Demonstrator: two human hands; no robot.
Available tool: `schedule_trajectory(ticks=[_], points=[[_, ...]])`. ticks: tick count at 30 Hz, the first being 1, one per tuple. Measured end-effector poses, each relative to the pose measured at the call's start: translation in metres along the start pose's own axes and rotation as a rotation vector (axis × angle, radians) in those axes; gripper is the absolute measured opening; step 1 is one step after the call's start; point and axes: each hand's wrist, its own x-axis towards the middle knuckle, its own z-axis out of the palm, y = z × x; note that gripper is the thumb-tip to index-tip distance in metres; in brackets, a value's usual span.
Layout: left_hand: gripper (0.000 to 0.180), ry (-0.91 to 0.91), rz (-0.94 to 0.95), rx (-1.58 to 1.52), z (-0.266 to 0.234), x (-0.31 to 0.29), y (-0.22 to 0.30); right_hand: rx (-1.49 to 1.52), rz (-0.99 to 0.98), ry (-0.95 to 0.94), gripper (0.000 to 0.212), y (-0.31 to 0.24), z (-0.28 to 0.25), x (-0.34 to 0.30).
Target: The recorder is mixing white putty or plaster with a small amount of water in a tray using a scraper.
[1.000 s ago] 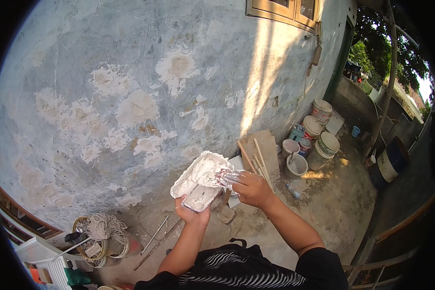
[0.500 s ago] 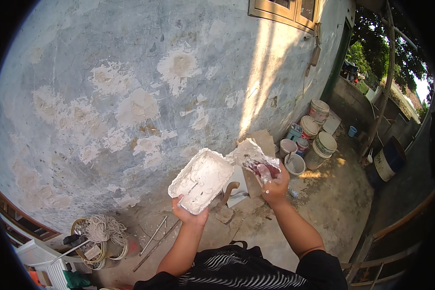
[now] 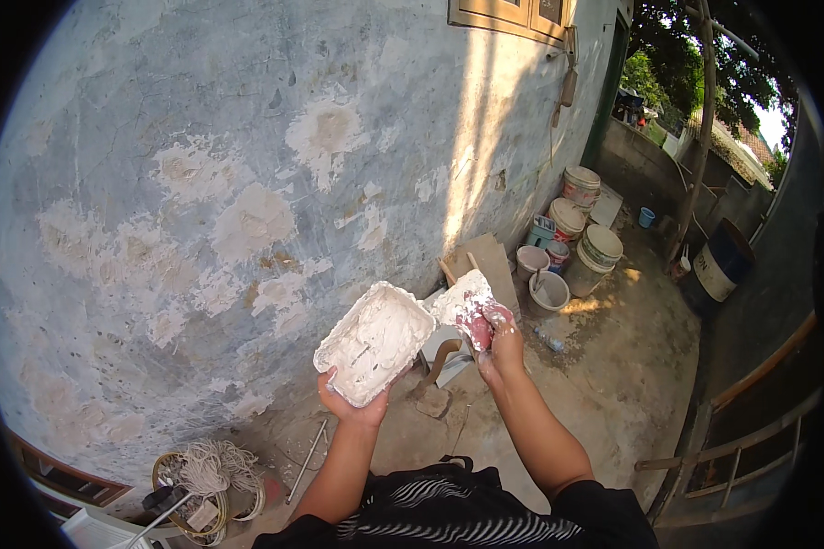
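Observation:
My left hand (image 3: 357,407) supports a rectangular tray (image 3: 400,365) from below, fingers around its near end. White putty (image 3: 375,329) fills the tray, and its rim is crusted with it. In my right hand (image 3: 504,346) is a broad scraper (image 3: 464,298), its flat blade smeared white and its reddish grip part partly covered by my fingers. The blade sits just right of the tray's far right corner; whether they touch I cannot tell. White smears mark my right fingers.
A blue-grey wall (image 3: 220,110) with rough white patches rises ahead. Several buckets (image 3: 601,244) stand along its foot at right, near a drum (image 3: 719,265). A curved wooden handle (image 3: 441,355) shows below the tray. Rope (image 3: 215,467) lies in a container at lower left.
The scraper has turned and dropped slightly, so its white-coated face shows more, and my right hand has shifted left. The view has swung a little to the right.

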Motion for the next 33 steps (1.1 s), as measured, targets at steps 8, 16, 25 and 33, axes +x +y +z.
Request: schedule_trajectory(ticks=[8,16,25,33], points=[[0.077,-0.007,-0.107,-0.039,-0.027,0.011,0.042,0.008,0.118,0.121,0.025,0.025,0.028,-0.014],[0.078,0.088,-0.097,0.132,-0.033,0.011,0.067,0.074,0.247,0.187,0.019,0.048,0.029,-0.021],[0.073,0.065,-0.081,0.18,-0.037,0.002,0.083,0.048,0.163,0.193,0.026,0.057,0.052,-0.035],[0.072,0.068,-0.08,0.13,-0.038,-0.008,0.095,0.099,0.089,0.172,0.026,0.069,0.068,-0.038]])
